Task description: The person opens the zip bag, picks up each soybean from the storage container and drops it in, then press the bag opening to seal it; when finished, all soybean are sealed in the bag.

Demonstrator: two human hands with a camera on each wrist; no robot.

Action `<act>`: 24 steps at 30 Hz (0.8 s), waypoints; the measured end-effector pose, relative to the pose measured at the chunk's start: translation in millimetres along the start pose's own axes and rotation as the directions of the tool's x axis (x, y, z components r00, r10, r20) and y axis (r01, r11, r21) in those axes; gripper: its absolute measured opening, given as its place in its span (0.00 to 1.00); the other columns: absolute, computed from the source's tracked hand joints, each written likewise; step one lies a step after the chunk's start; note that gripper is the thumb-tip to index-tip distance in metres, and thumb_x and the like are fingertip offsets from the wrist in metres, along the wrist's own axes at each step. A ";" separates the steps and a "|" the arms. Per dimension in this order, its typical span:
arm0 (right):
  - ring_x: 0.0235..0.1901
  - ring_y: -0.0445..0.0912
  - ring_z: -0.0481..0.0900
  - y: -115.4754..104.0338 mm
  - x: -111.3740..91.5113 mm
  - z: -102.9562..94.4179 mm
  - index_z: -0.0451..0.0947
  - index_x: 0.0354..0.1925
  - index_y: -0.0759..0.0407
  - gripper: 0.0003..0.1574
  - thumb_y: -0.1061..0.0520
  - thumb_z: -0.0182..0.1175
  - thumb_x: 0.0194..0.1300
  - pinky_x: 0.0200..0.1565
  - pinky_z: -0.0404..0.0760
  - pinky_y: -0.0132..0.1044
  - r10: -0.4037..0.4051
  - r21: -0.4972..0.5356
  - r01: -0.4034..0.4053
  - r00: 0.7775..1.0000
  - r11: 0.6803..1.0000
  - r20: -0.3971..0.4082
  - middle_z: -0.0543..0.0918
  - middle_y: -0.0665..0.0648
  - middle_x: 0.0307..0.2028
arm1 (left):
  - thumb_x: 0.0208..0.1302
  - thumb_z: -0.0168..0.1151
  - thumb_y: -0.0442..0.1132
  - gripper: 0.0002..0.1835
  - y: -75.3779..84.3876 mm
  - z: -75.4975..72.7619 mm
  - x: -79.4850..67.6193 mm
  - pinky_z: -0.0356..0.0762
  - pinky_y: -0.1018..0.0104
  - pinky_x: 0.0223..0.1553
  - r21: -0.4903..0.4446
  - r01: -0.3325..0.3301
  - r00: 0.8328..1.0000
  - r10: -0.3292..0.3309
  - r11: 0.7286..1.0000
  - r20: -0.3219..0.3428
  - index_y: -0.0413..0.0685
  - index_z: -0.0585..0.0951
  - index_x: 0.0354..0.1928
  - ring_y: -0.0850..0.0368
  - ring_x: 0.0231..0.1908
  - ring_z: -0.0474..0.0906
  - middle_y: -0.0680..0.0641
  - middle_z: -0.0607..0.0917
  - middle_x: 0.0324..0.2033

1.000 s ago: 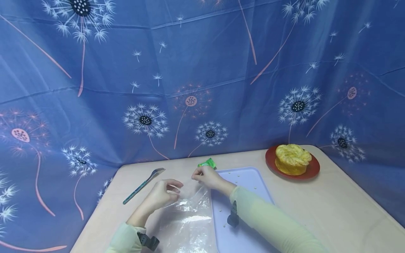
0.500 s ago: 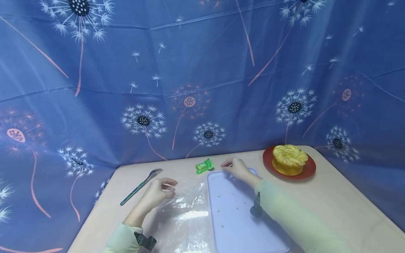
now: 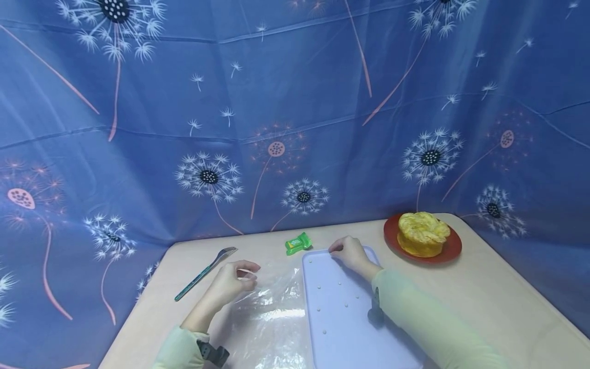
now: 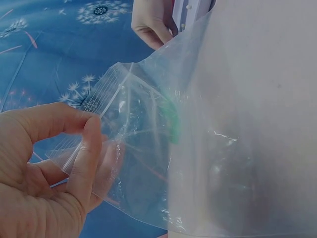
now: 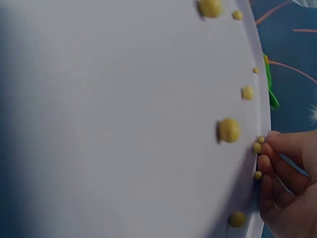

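Note:
My left hand (image 3: 230, 284) pinches the zip-lock edge of a clear plastic bag (image 4: 143, 144) between thumb and finger, holding that corner up. The rest of the bag spreads over the table, left of a pale lilac tray (image 3: 341, 338). At the tray's far rim is my right hand (image 3: 351, 254), thumb and fingertips bunched around a small yellow soybean (image 5: 261, 140). Another soybean (image 5: 257, 148) lies against those fingertips. Several more soybeans (image 5: 229, 130) are scattered over the tray, mostly singly.
A green wrapped packet (image 3: 298, 243) lies behind the tray. To the left is a fork (image 3: 203, 277) with a teal handle. At the back right, a red plate (image 3: 391, 233) carries a yellow braided bread (image 3: 421, 236). A blue dandelion-print cloth (image 3: 295, 102) hangs behind the table.
My right hand has gone from beside the bag's opening, in front of the green packet, rightward to the tray's far rim, then lowered slightly. The left hand keeps holding the bag, nearly still.

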State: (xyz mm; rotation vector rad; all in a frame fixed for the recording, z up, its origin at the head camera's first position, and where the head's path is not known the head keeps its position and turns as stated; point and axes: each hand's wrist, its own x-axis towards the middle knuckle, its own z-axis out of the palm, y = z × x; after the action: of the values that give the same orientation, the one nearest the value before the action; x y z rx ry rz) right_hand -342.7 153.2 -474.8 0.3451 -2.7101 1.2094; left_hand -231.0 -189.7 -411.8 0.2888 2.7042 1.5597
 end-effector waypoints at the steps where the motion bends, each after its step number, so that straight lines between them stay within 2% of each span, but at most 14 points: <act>1: 0.43 0.55 0.86 -0.4 -0.5 1.4 0.89 0.35 0.63 0.05 0.67 0.71 0.59 0.50 0.83 0.50 -0.001 -0.007 0.001 1.000 1.000 -0.005 0.89 0.58 0.35 | 0.52 0.69 0.25 0.19 -0.2 0.0 -0.1 0.86 0.63 0.38 0.000 -0.001 1.000 0.001 1.000 -0.001 0.39 0.85 0.49 0.49 0.45 0.84 0.43 0.86 0.45; 7: 0.39 0.52 0.86 -2.0 -2.8 8.6 0.89 0.35 0.62 0.06 0.69 0.71 0.57 0.40 0.86 0.42 0.003 -0.017 -0.003 1.000 1.000 -0.017 0.89 0.58 0.36 | 0.50 0.67 0.24 0.20 -1.8 0.6 0.5 0.86 0.64 0.39 -0.006 -0.008 1.000 0.008 1.000 -0.002 0.38 0.85 0.49 0.49 0.44 0.84 0.43 0.86 0.44; 15: 0.37 0.52 0.86 -1.9 -2.7 11.8 0.88 0.30 0.63 0.07 0.72 0.70 0.55 0.46 0.84 0.46 -0.056 -0.055 0.054 0.998 0.997 -0.030 0.89 0.56 0.32 | 0.50 0.68 0.24 0.20 -4.3 2.2 2.5 0.86 0.64 0.38 -0.010 -0.013 1.000 0.013 1.000 0.004 0.38 0.85 0.49 0.48 0.45 0.84 0.39 0.86 0.46; 20: 0.29 0.46 0.83 3.0 0.8 12.3 0.87 0.29 0.62 0.06 0.71 0.71 0.56 0.32 0.85 0.39 -0.033 -0.014 0.033 0.999 0.999 -0.026 0.87 0.54 0.29 | 0.51 0.68 0.25 0.19 -3.7 1.5 1.4 0.86 0.63 0.38 -0.003 -0.016 1.000 0.016 1.000 0.001 0.39 0.85 0.49 0.48 0.45 0.84 0.41 0.86 0.45; 22: 0.28 0.44 0.82 5.3 2.8 11.8 0.87 0.29 0.62 0.04 0.68 0.71 0.57 0.31 0.84 0.36 -0.014 0.012 0.015 1.000 1.000 -0.025 0.88 0.54 0.29 | 0.52 0.69 0.26 0.19 -3.3 1.0 1.0 0.86 0.63 0.38 0.004 -0.015 1.000 0.015 1.000 -0.003 0.40 0.85 0.49 0.48 0.45 0.84 0.42 0.86 0.45; 24: 0.30 0.44 0.83 6.5 5.1 10.9 0.88 0.30 0.62 0.02 0.67 0.71 0.58 0.35 0.84 0.37 -0.009 0.027 0.010 1.000 1.000 -0.030 0.88 0.53 0.30 | 0.52 0.69 0.26 0.19 -3.2 0.7 1.0 0.86 0.63 0.39 0.006 -0.012 1.000 0.012 1.000 -0.007 0.41 0.85 0.48 0.48 0.46 0.84 0.44 0.86 0.46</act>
State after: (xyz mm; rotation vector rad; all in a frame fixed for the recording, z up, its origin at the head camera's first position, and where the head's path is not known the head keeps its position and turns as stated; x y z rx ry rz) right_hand -349.8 148.4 -485.5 0.3407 -2.6658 1.2400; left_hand -232.4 -190.5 -414.8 0.3007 2.7178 1.5590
